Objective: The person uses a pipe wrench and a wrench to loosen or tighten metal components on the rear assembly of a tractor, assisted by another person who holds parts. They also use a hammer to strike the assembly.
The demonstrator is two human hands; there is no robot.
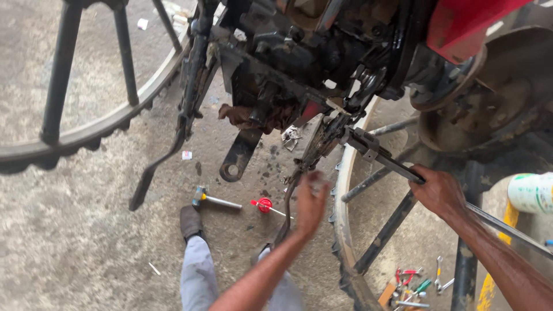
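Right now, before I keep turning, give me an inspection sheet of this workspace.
Surface: stained concrete floor.
Job's things: long pipe wrench clamped on a fitting under the tractor's greasy underside.
Clutter: hammer, red-capped tool, hand tools in a pile, white bottle.
Hands: right hand grips the wrench handle; left hand touches the linkage, blurred.
Cables: nothing seen.
Surroundings: cage wheel left, another right.

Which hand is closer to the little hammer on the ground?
The left hand. It hangs a little right of and above the hammer, not touching it. The right hand is much farther right, gripping the long wrench handle.
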